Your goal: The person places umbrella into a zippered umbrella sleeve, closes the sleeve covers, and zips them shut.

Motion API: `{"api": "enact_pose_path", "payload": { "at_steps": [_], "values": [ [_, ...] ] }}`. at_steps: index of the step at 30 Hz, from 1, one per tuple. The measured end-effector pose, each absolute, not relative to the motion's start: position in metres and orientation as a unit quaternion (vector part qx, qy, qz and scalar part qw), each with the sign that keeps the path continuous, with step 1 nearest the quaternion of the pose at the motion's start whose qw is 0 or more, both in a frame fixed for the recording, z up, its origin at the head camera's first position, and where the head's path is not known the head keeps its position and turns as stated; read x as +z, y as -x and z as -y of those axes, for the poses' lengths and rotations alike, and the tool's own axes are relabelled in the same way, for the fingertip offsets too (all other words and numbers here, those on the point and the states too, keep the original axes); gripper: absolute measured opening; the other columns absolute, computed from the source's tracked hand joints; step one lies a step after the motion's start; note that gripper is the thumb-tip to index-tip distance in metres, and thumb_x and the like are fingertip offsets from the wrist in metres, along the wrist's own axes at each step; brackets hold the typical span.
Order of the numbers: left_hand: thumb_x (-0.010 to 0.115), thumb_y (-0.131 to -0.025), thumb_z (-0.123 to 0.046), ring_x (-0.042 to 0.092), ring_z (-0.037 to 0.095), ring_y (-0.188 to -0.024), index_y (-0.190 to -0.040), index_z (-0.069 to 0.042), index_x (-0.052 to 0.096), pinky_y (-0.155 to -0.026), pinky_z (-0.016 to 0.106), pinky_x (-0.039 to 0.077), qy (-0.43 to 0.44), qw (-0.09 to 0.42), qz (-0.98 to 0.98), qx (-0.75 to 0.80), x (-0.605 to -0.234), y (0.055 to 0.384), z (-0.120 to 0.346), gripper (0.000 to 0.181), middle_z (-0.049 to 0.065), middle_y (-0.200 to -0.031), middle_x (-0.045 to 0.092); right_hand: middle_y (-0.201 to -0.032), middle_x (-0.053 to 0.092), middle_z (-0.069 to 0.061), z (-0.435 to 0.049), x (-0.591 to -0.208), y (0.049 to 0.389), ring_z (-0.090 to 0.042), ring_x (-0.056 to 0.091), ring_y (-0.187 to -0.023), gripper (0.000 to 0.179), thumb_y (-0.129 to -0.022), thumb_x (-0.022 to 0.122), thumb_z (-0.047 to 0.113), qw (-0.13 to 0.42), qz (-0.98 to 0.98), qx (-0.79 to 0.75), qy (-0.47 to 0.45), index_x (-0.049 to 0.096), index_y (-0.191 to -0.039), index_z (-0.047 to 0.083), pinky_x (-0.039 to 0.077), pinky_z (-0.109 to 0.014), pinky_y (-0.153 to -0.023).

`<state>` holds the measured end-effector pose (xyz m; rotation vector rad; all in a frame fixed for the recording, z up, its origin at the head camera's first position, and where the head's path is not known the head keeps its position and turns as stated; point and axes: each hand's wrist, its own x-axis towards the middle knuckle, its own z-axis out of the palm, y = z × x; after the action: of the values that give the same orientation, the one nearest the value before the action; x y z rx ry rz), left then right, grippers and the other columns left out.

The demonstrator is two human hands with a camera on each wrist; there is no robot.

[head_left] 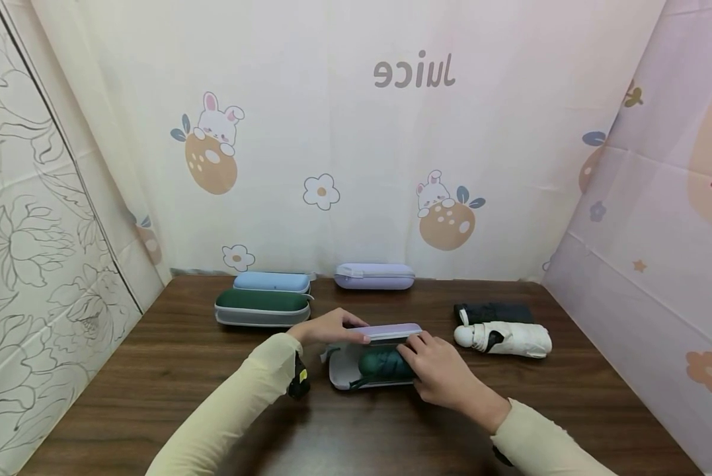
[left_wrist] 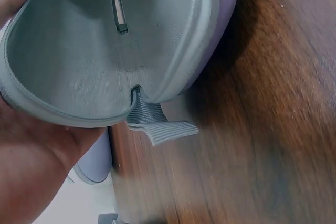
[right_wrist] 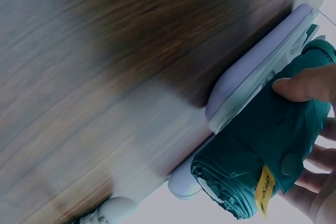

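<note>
A purple hard case (head_left: 339, 375) with a grey lining lies unfolded at the middle of the table, its lid (head_left: 391, 328) raised at the back. My left hand (head_left: 330, 328) holds the lid at its left end, thumb over the rim. In the left wrist view the grey interior (left_wrist: 68, 61) and a ribbed fabric tab (left_wrist: 163, 127) show. A dark green folded umbrella (right_wrist: 257, 129) with a yellow tag (right_wrist: 265, 188) is over the case's lower half. My right hand (head_left: 441, 370) grips this umbrella toward its right end, thumb on one side and fingers on the other.
Behind on the left lie a green case (head_left: 263, 307) and a light blue case (head_left: 272, 282). A lavender case (head_left: 375, 276) sits by the back curtain. To the right are a white folded umbrella (head_left: 519, 339) and a black one (head_left: 501, 312). Curtains border the table.
</note>
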<state>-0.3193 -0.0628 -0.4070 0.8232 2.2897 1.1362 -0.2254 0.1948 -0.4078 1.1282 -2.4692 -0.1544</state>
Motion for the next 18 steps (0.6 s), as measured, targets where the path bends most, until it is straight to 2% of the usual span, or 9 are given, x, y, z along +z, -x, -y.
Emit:
{"api": "enact_pose_path", "payload": {
  "at_steps": [8, 18],
  "values": [
    [0.064, -0.09, -0.035, 0.056, 0.009, -0.1, -0.126, -0.007, 0.062, -0.089, 0.032, 0.045, -0.302, 0.229, -0.827, 0.415, -0.407, 0.319, 0.057, 0.046, 0.002, -0.118, 0.064, -0.098, 0.058, -0.012, -0.18, -0.412, 0.224, -0.026, 0.054, -0.087, 0.046, -0.068, 0.078, 0.015, 0.222, 0.884, -0.067, -0.407, 0.067, -0.11, 0.002, 0.051, -0.038, -0.07],
    [0.063, -0.09, -0.033, 0.056, 0.011, -0.099, -0.125, -0.006, 0.063, -0.089, 0.033, 0.045, -0.302, 0.226, -0.829, 0.412, -0.406, 0.319, 0.055, 0.044, 0.003, -0.117, 0.064, -0.099, 0.059, -0.011, -0.163, -0.415, 0.226, -0.024, 0.054, -0.084, 0.043, -0.071, 0.076, 0.015, 0.239, 0.872, -0.078, -0.421, 0.067, -0.111, 0.003, 0.052, -0.034, -0.07]
  ]
}}
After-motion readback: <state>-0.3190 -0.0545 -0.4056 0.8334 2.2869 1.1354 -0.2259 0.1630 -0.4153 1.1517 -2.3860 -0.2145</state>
